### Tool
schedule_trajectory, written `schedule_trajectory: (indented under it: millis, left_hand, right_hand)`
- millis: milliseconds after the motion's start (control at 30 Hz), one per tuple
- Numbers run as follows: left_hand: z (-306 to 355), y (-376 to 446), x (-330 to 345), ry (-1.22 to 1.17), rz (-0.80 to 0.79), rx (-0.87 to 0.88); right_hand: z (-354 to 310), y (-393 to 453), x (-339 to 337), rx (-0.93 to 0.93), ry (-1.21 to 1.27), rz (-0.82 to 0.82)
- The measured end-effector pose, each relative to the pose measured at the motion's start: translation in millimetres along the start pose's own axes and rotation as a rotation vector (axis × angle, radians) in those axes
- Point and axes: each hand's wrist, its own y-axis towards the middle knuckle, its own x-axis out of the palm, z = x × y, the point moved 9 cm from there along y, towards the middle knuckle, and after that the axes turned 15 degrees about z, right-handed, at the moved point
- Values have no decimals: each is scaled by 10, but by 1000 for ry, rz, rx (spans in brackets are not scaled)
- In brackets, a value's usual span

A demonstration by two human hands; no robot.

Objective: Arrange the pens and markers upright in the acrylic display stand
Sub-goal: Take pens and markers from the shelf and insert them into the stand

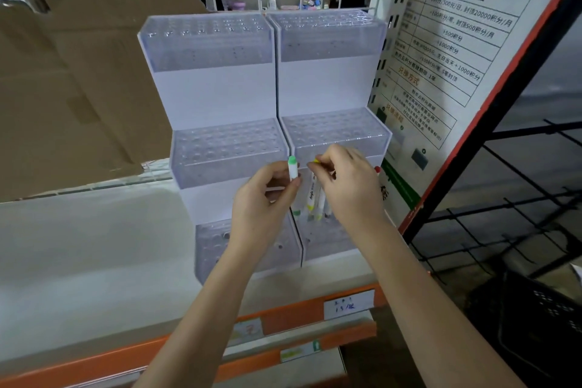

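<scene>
Two clear acrylic display stands [217,148] stand side by side on a white shelf, each with three stepped tiers of round holes. My left hand [264,205] grips a white marker with a green cap [293,167], held upright in front of the seam between the stands. My right hand [346,186] pinches the yellow tip of another white marker [311,192]. Two or three white markers hang together below it, over the bottom tier of the right stand [333,246]. The upper and middle tiers hold nothing.
Torn brown cardboard [78,72] covers the back wall on the left. A printed poster board with an orange edge [456,57] leans at the right, beside black wire racking [519,198]. The orange shelf edge with price labels [346,304] runs below. A black crate [541,309] sits at lower right.
</scene>
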Motion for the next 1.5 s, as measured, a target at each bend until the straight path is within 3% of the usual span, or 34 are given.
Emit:
schedule_trajectory:
  millis: [133, 467, 700, 867, 967, 1200, 1500]
  left_hand:
    - [-13, 16, 23, -19, -6, -4]
    - [-25, 49, 44, -41, -17, 9]
    - [59, 15, 72, 15, -53, 120]
    - [93, 7, 63, 90, -74, 182]
    - [0, -10, -29, 186, -114, 273]
    - [-286, -170, -209, 730, -150, 630]
    - [-368, -191, -159, 827, -195, 670]
  right_hand:
    - [90, -42, 113, 30, -37, -130]
    - [61, -155, 154, -91, -76, -151]
    - [-64, -28, -157, 262, 364, -115]
    - [-145, -50, -145, 305, 429, -99]
    - [-100, -71, -152, 336, 433, -66]
    - [18, -93, -116, 353, 401, -26]
    - [-69, -129, -57, 155, 322, 21]
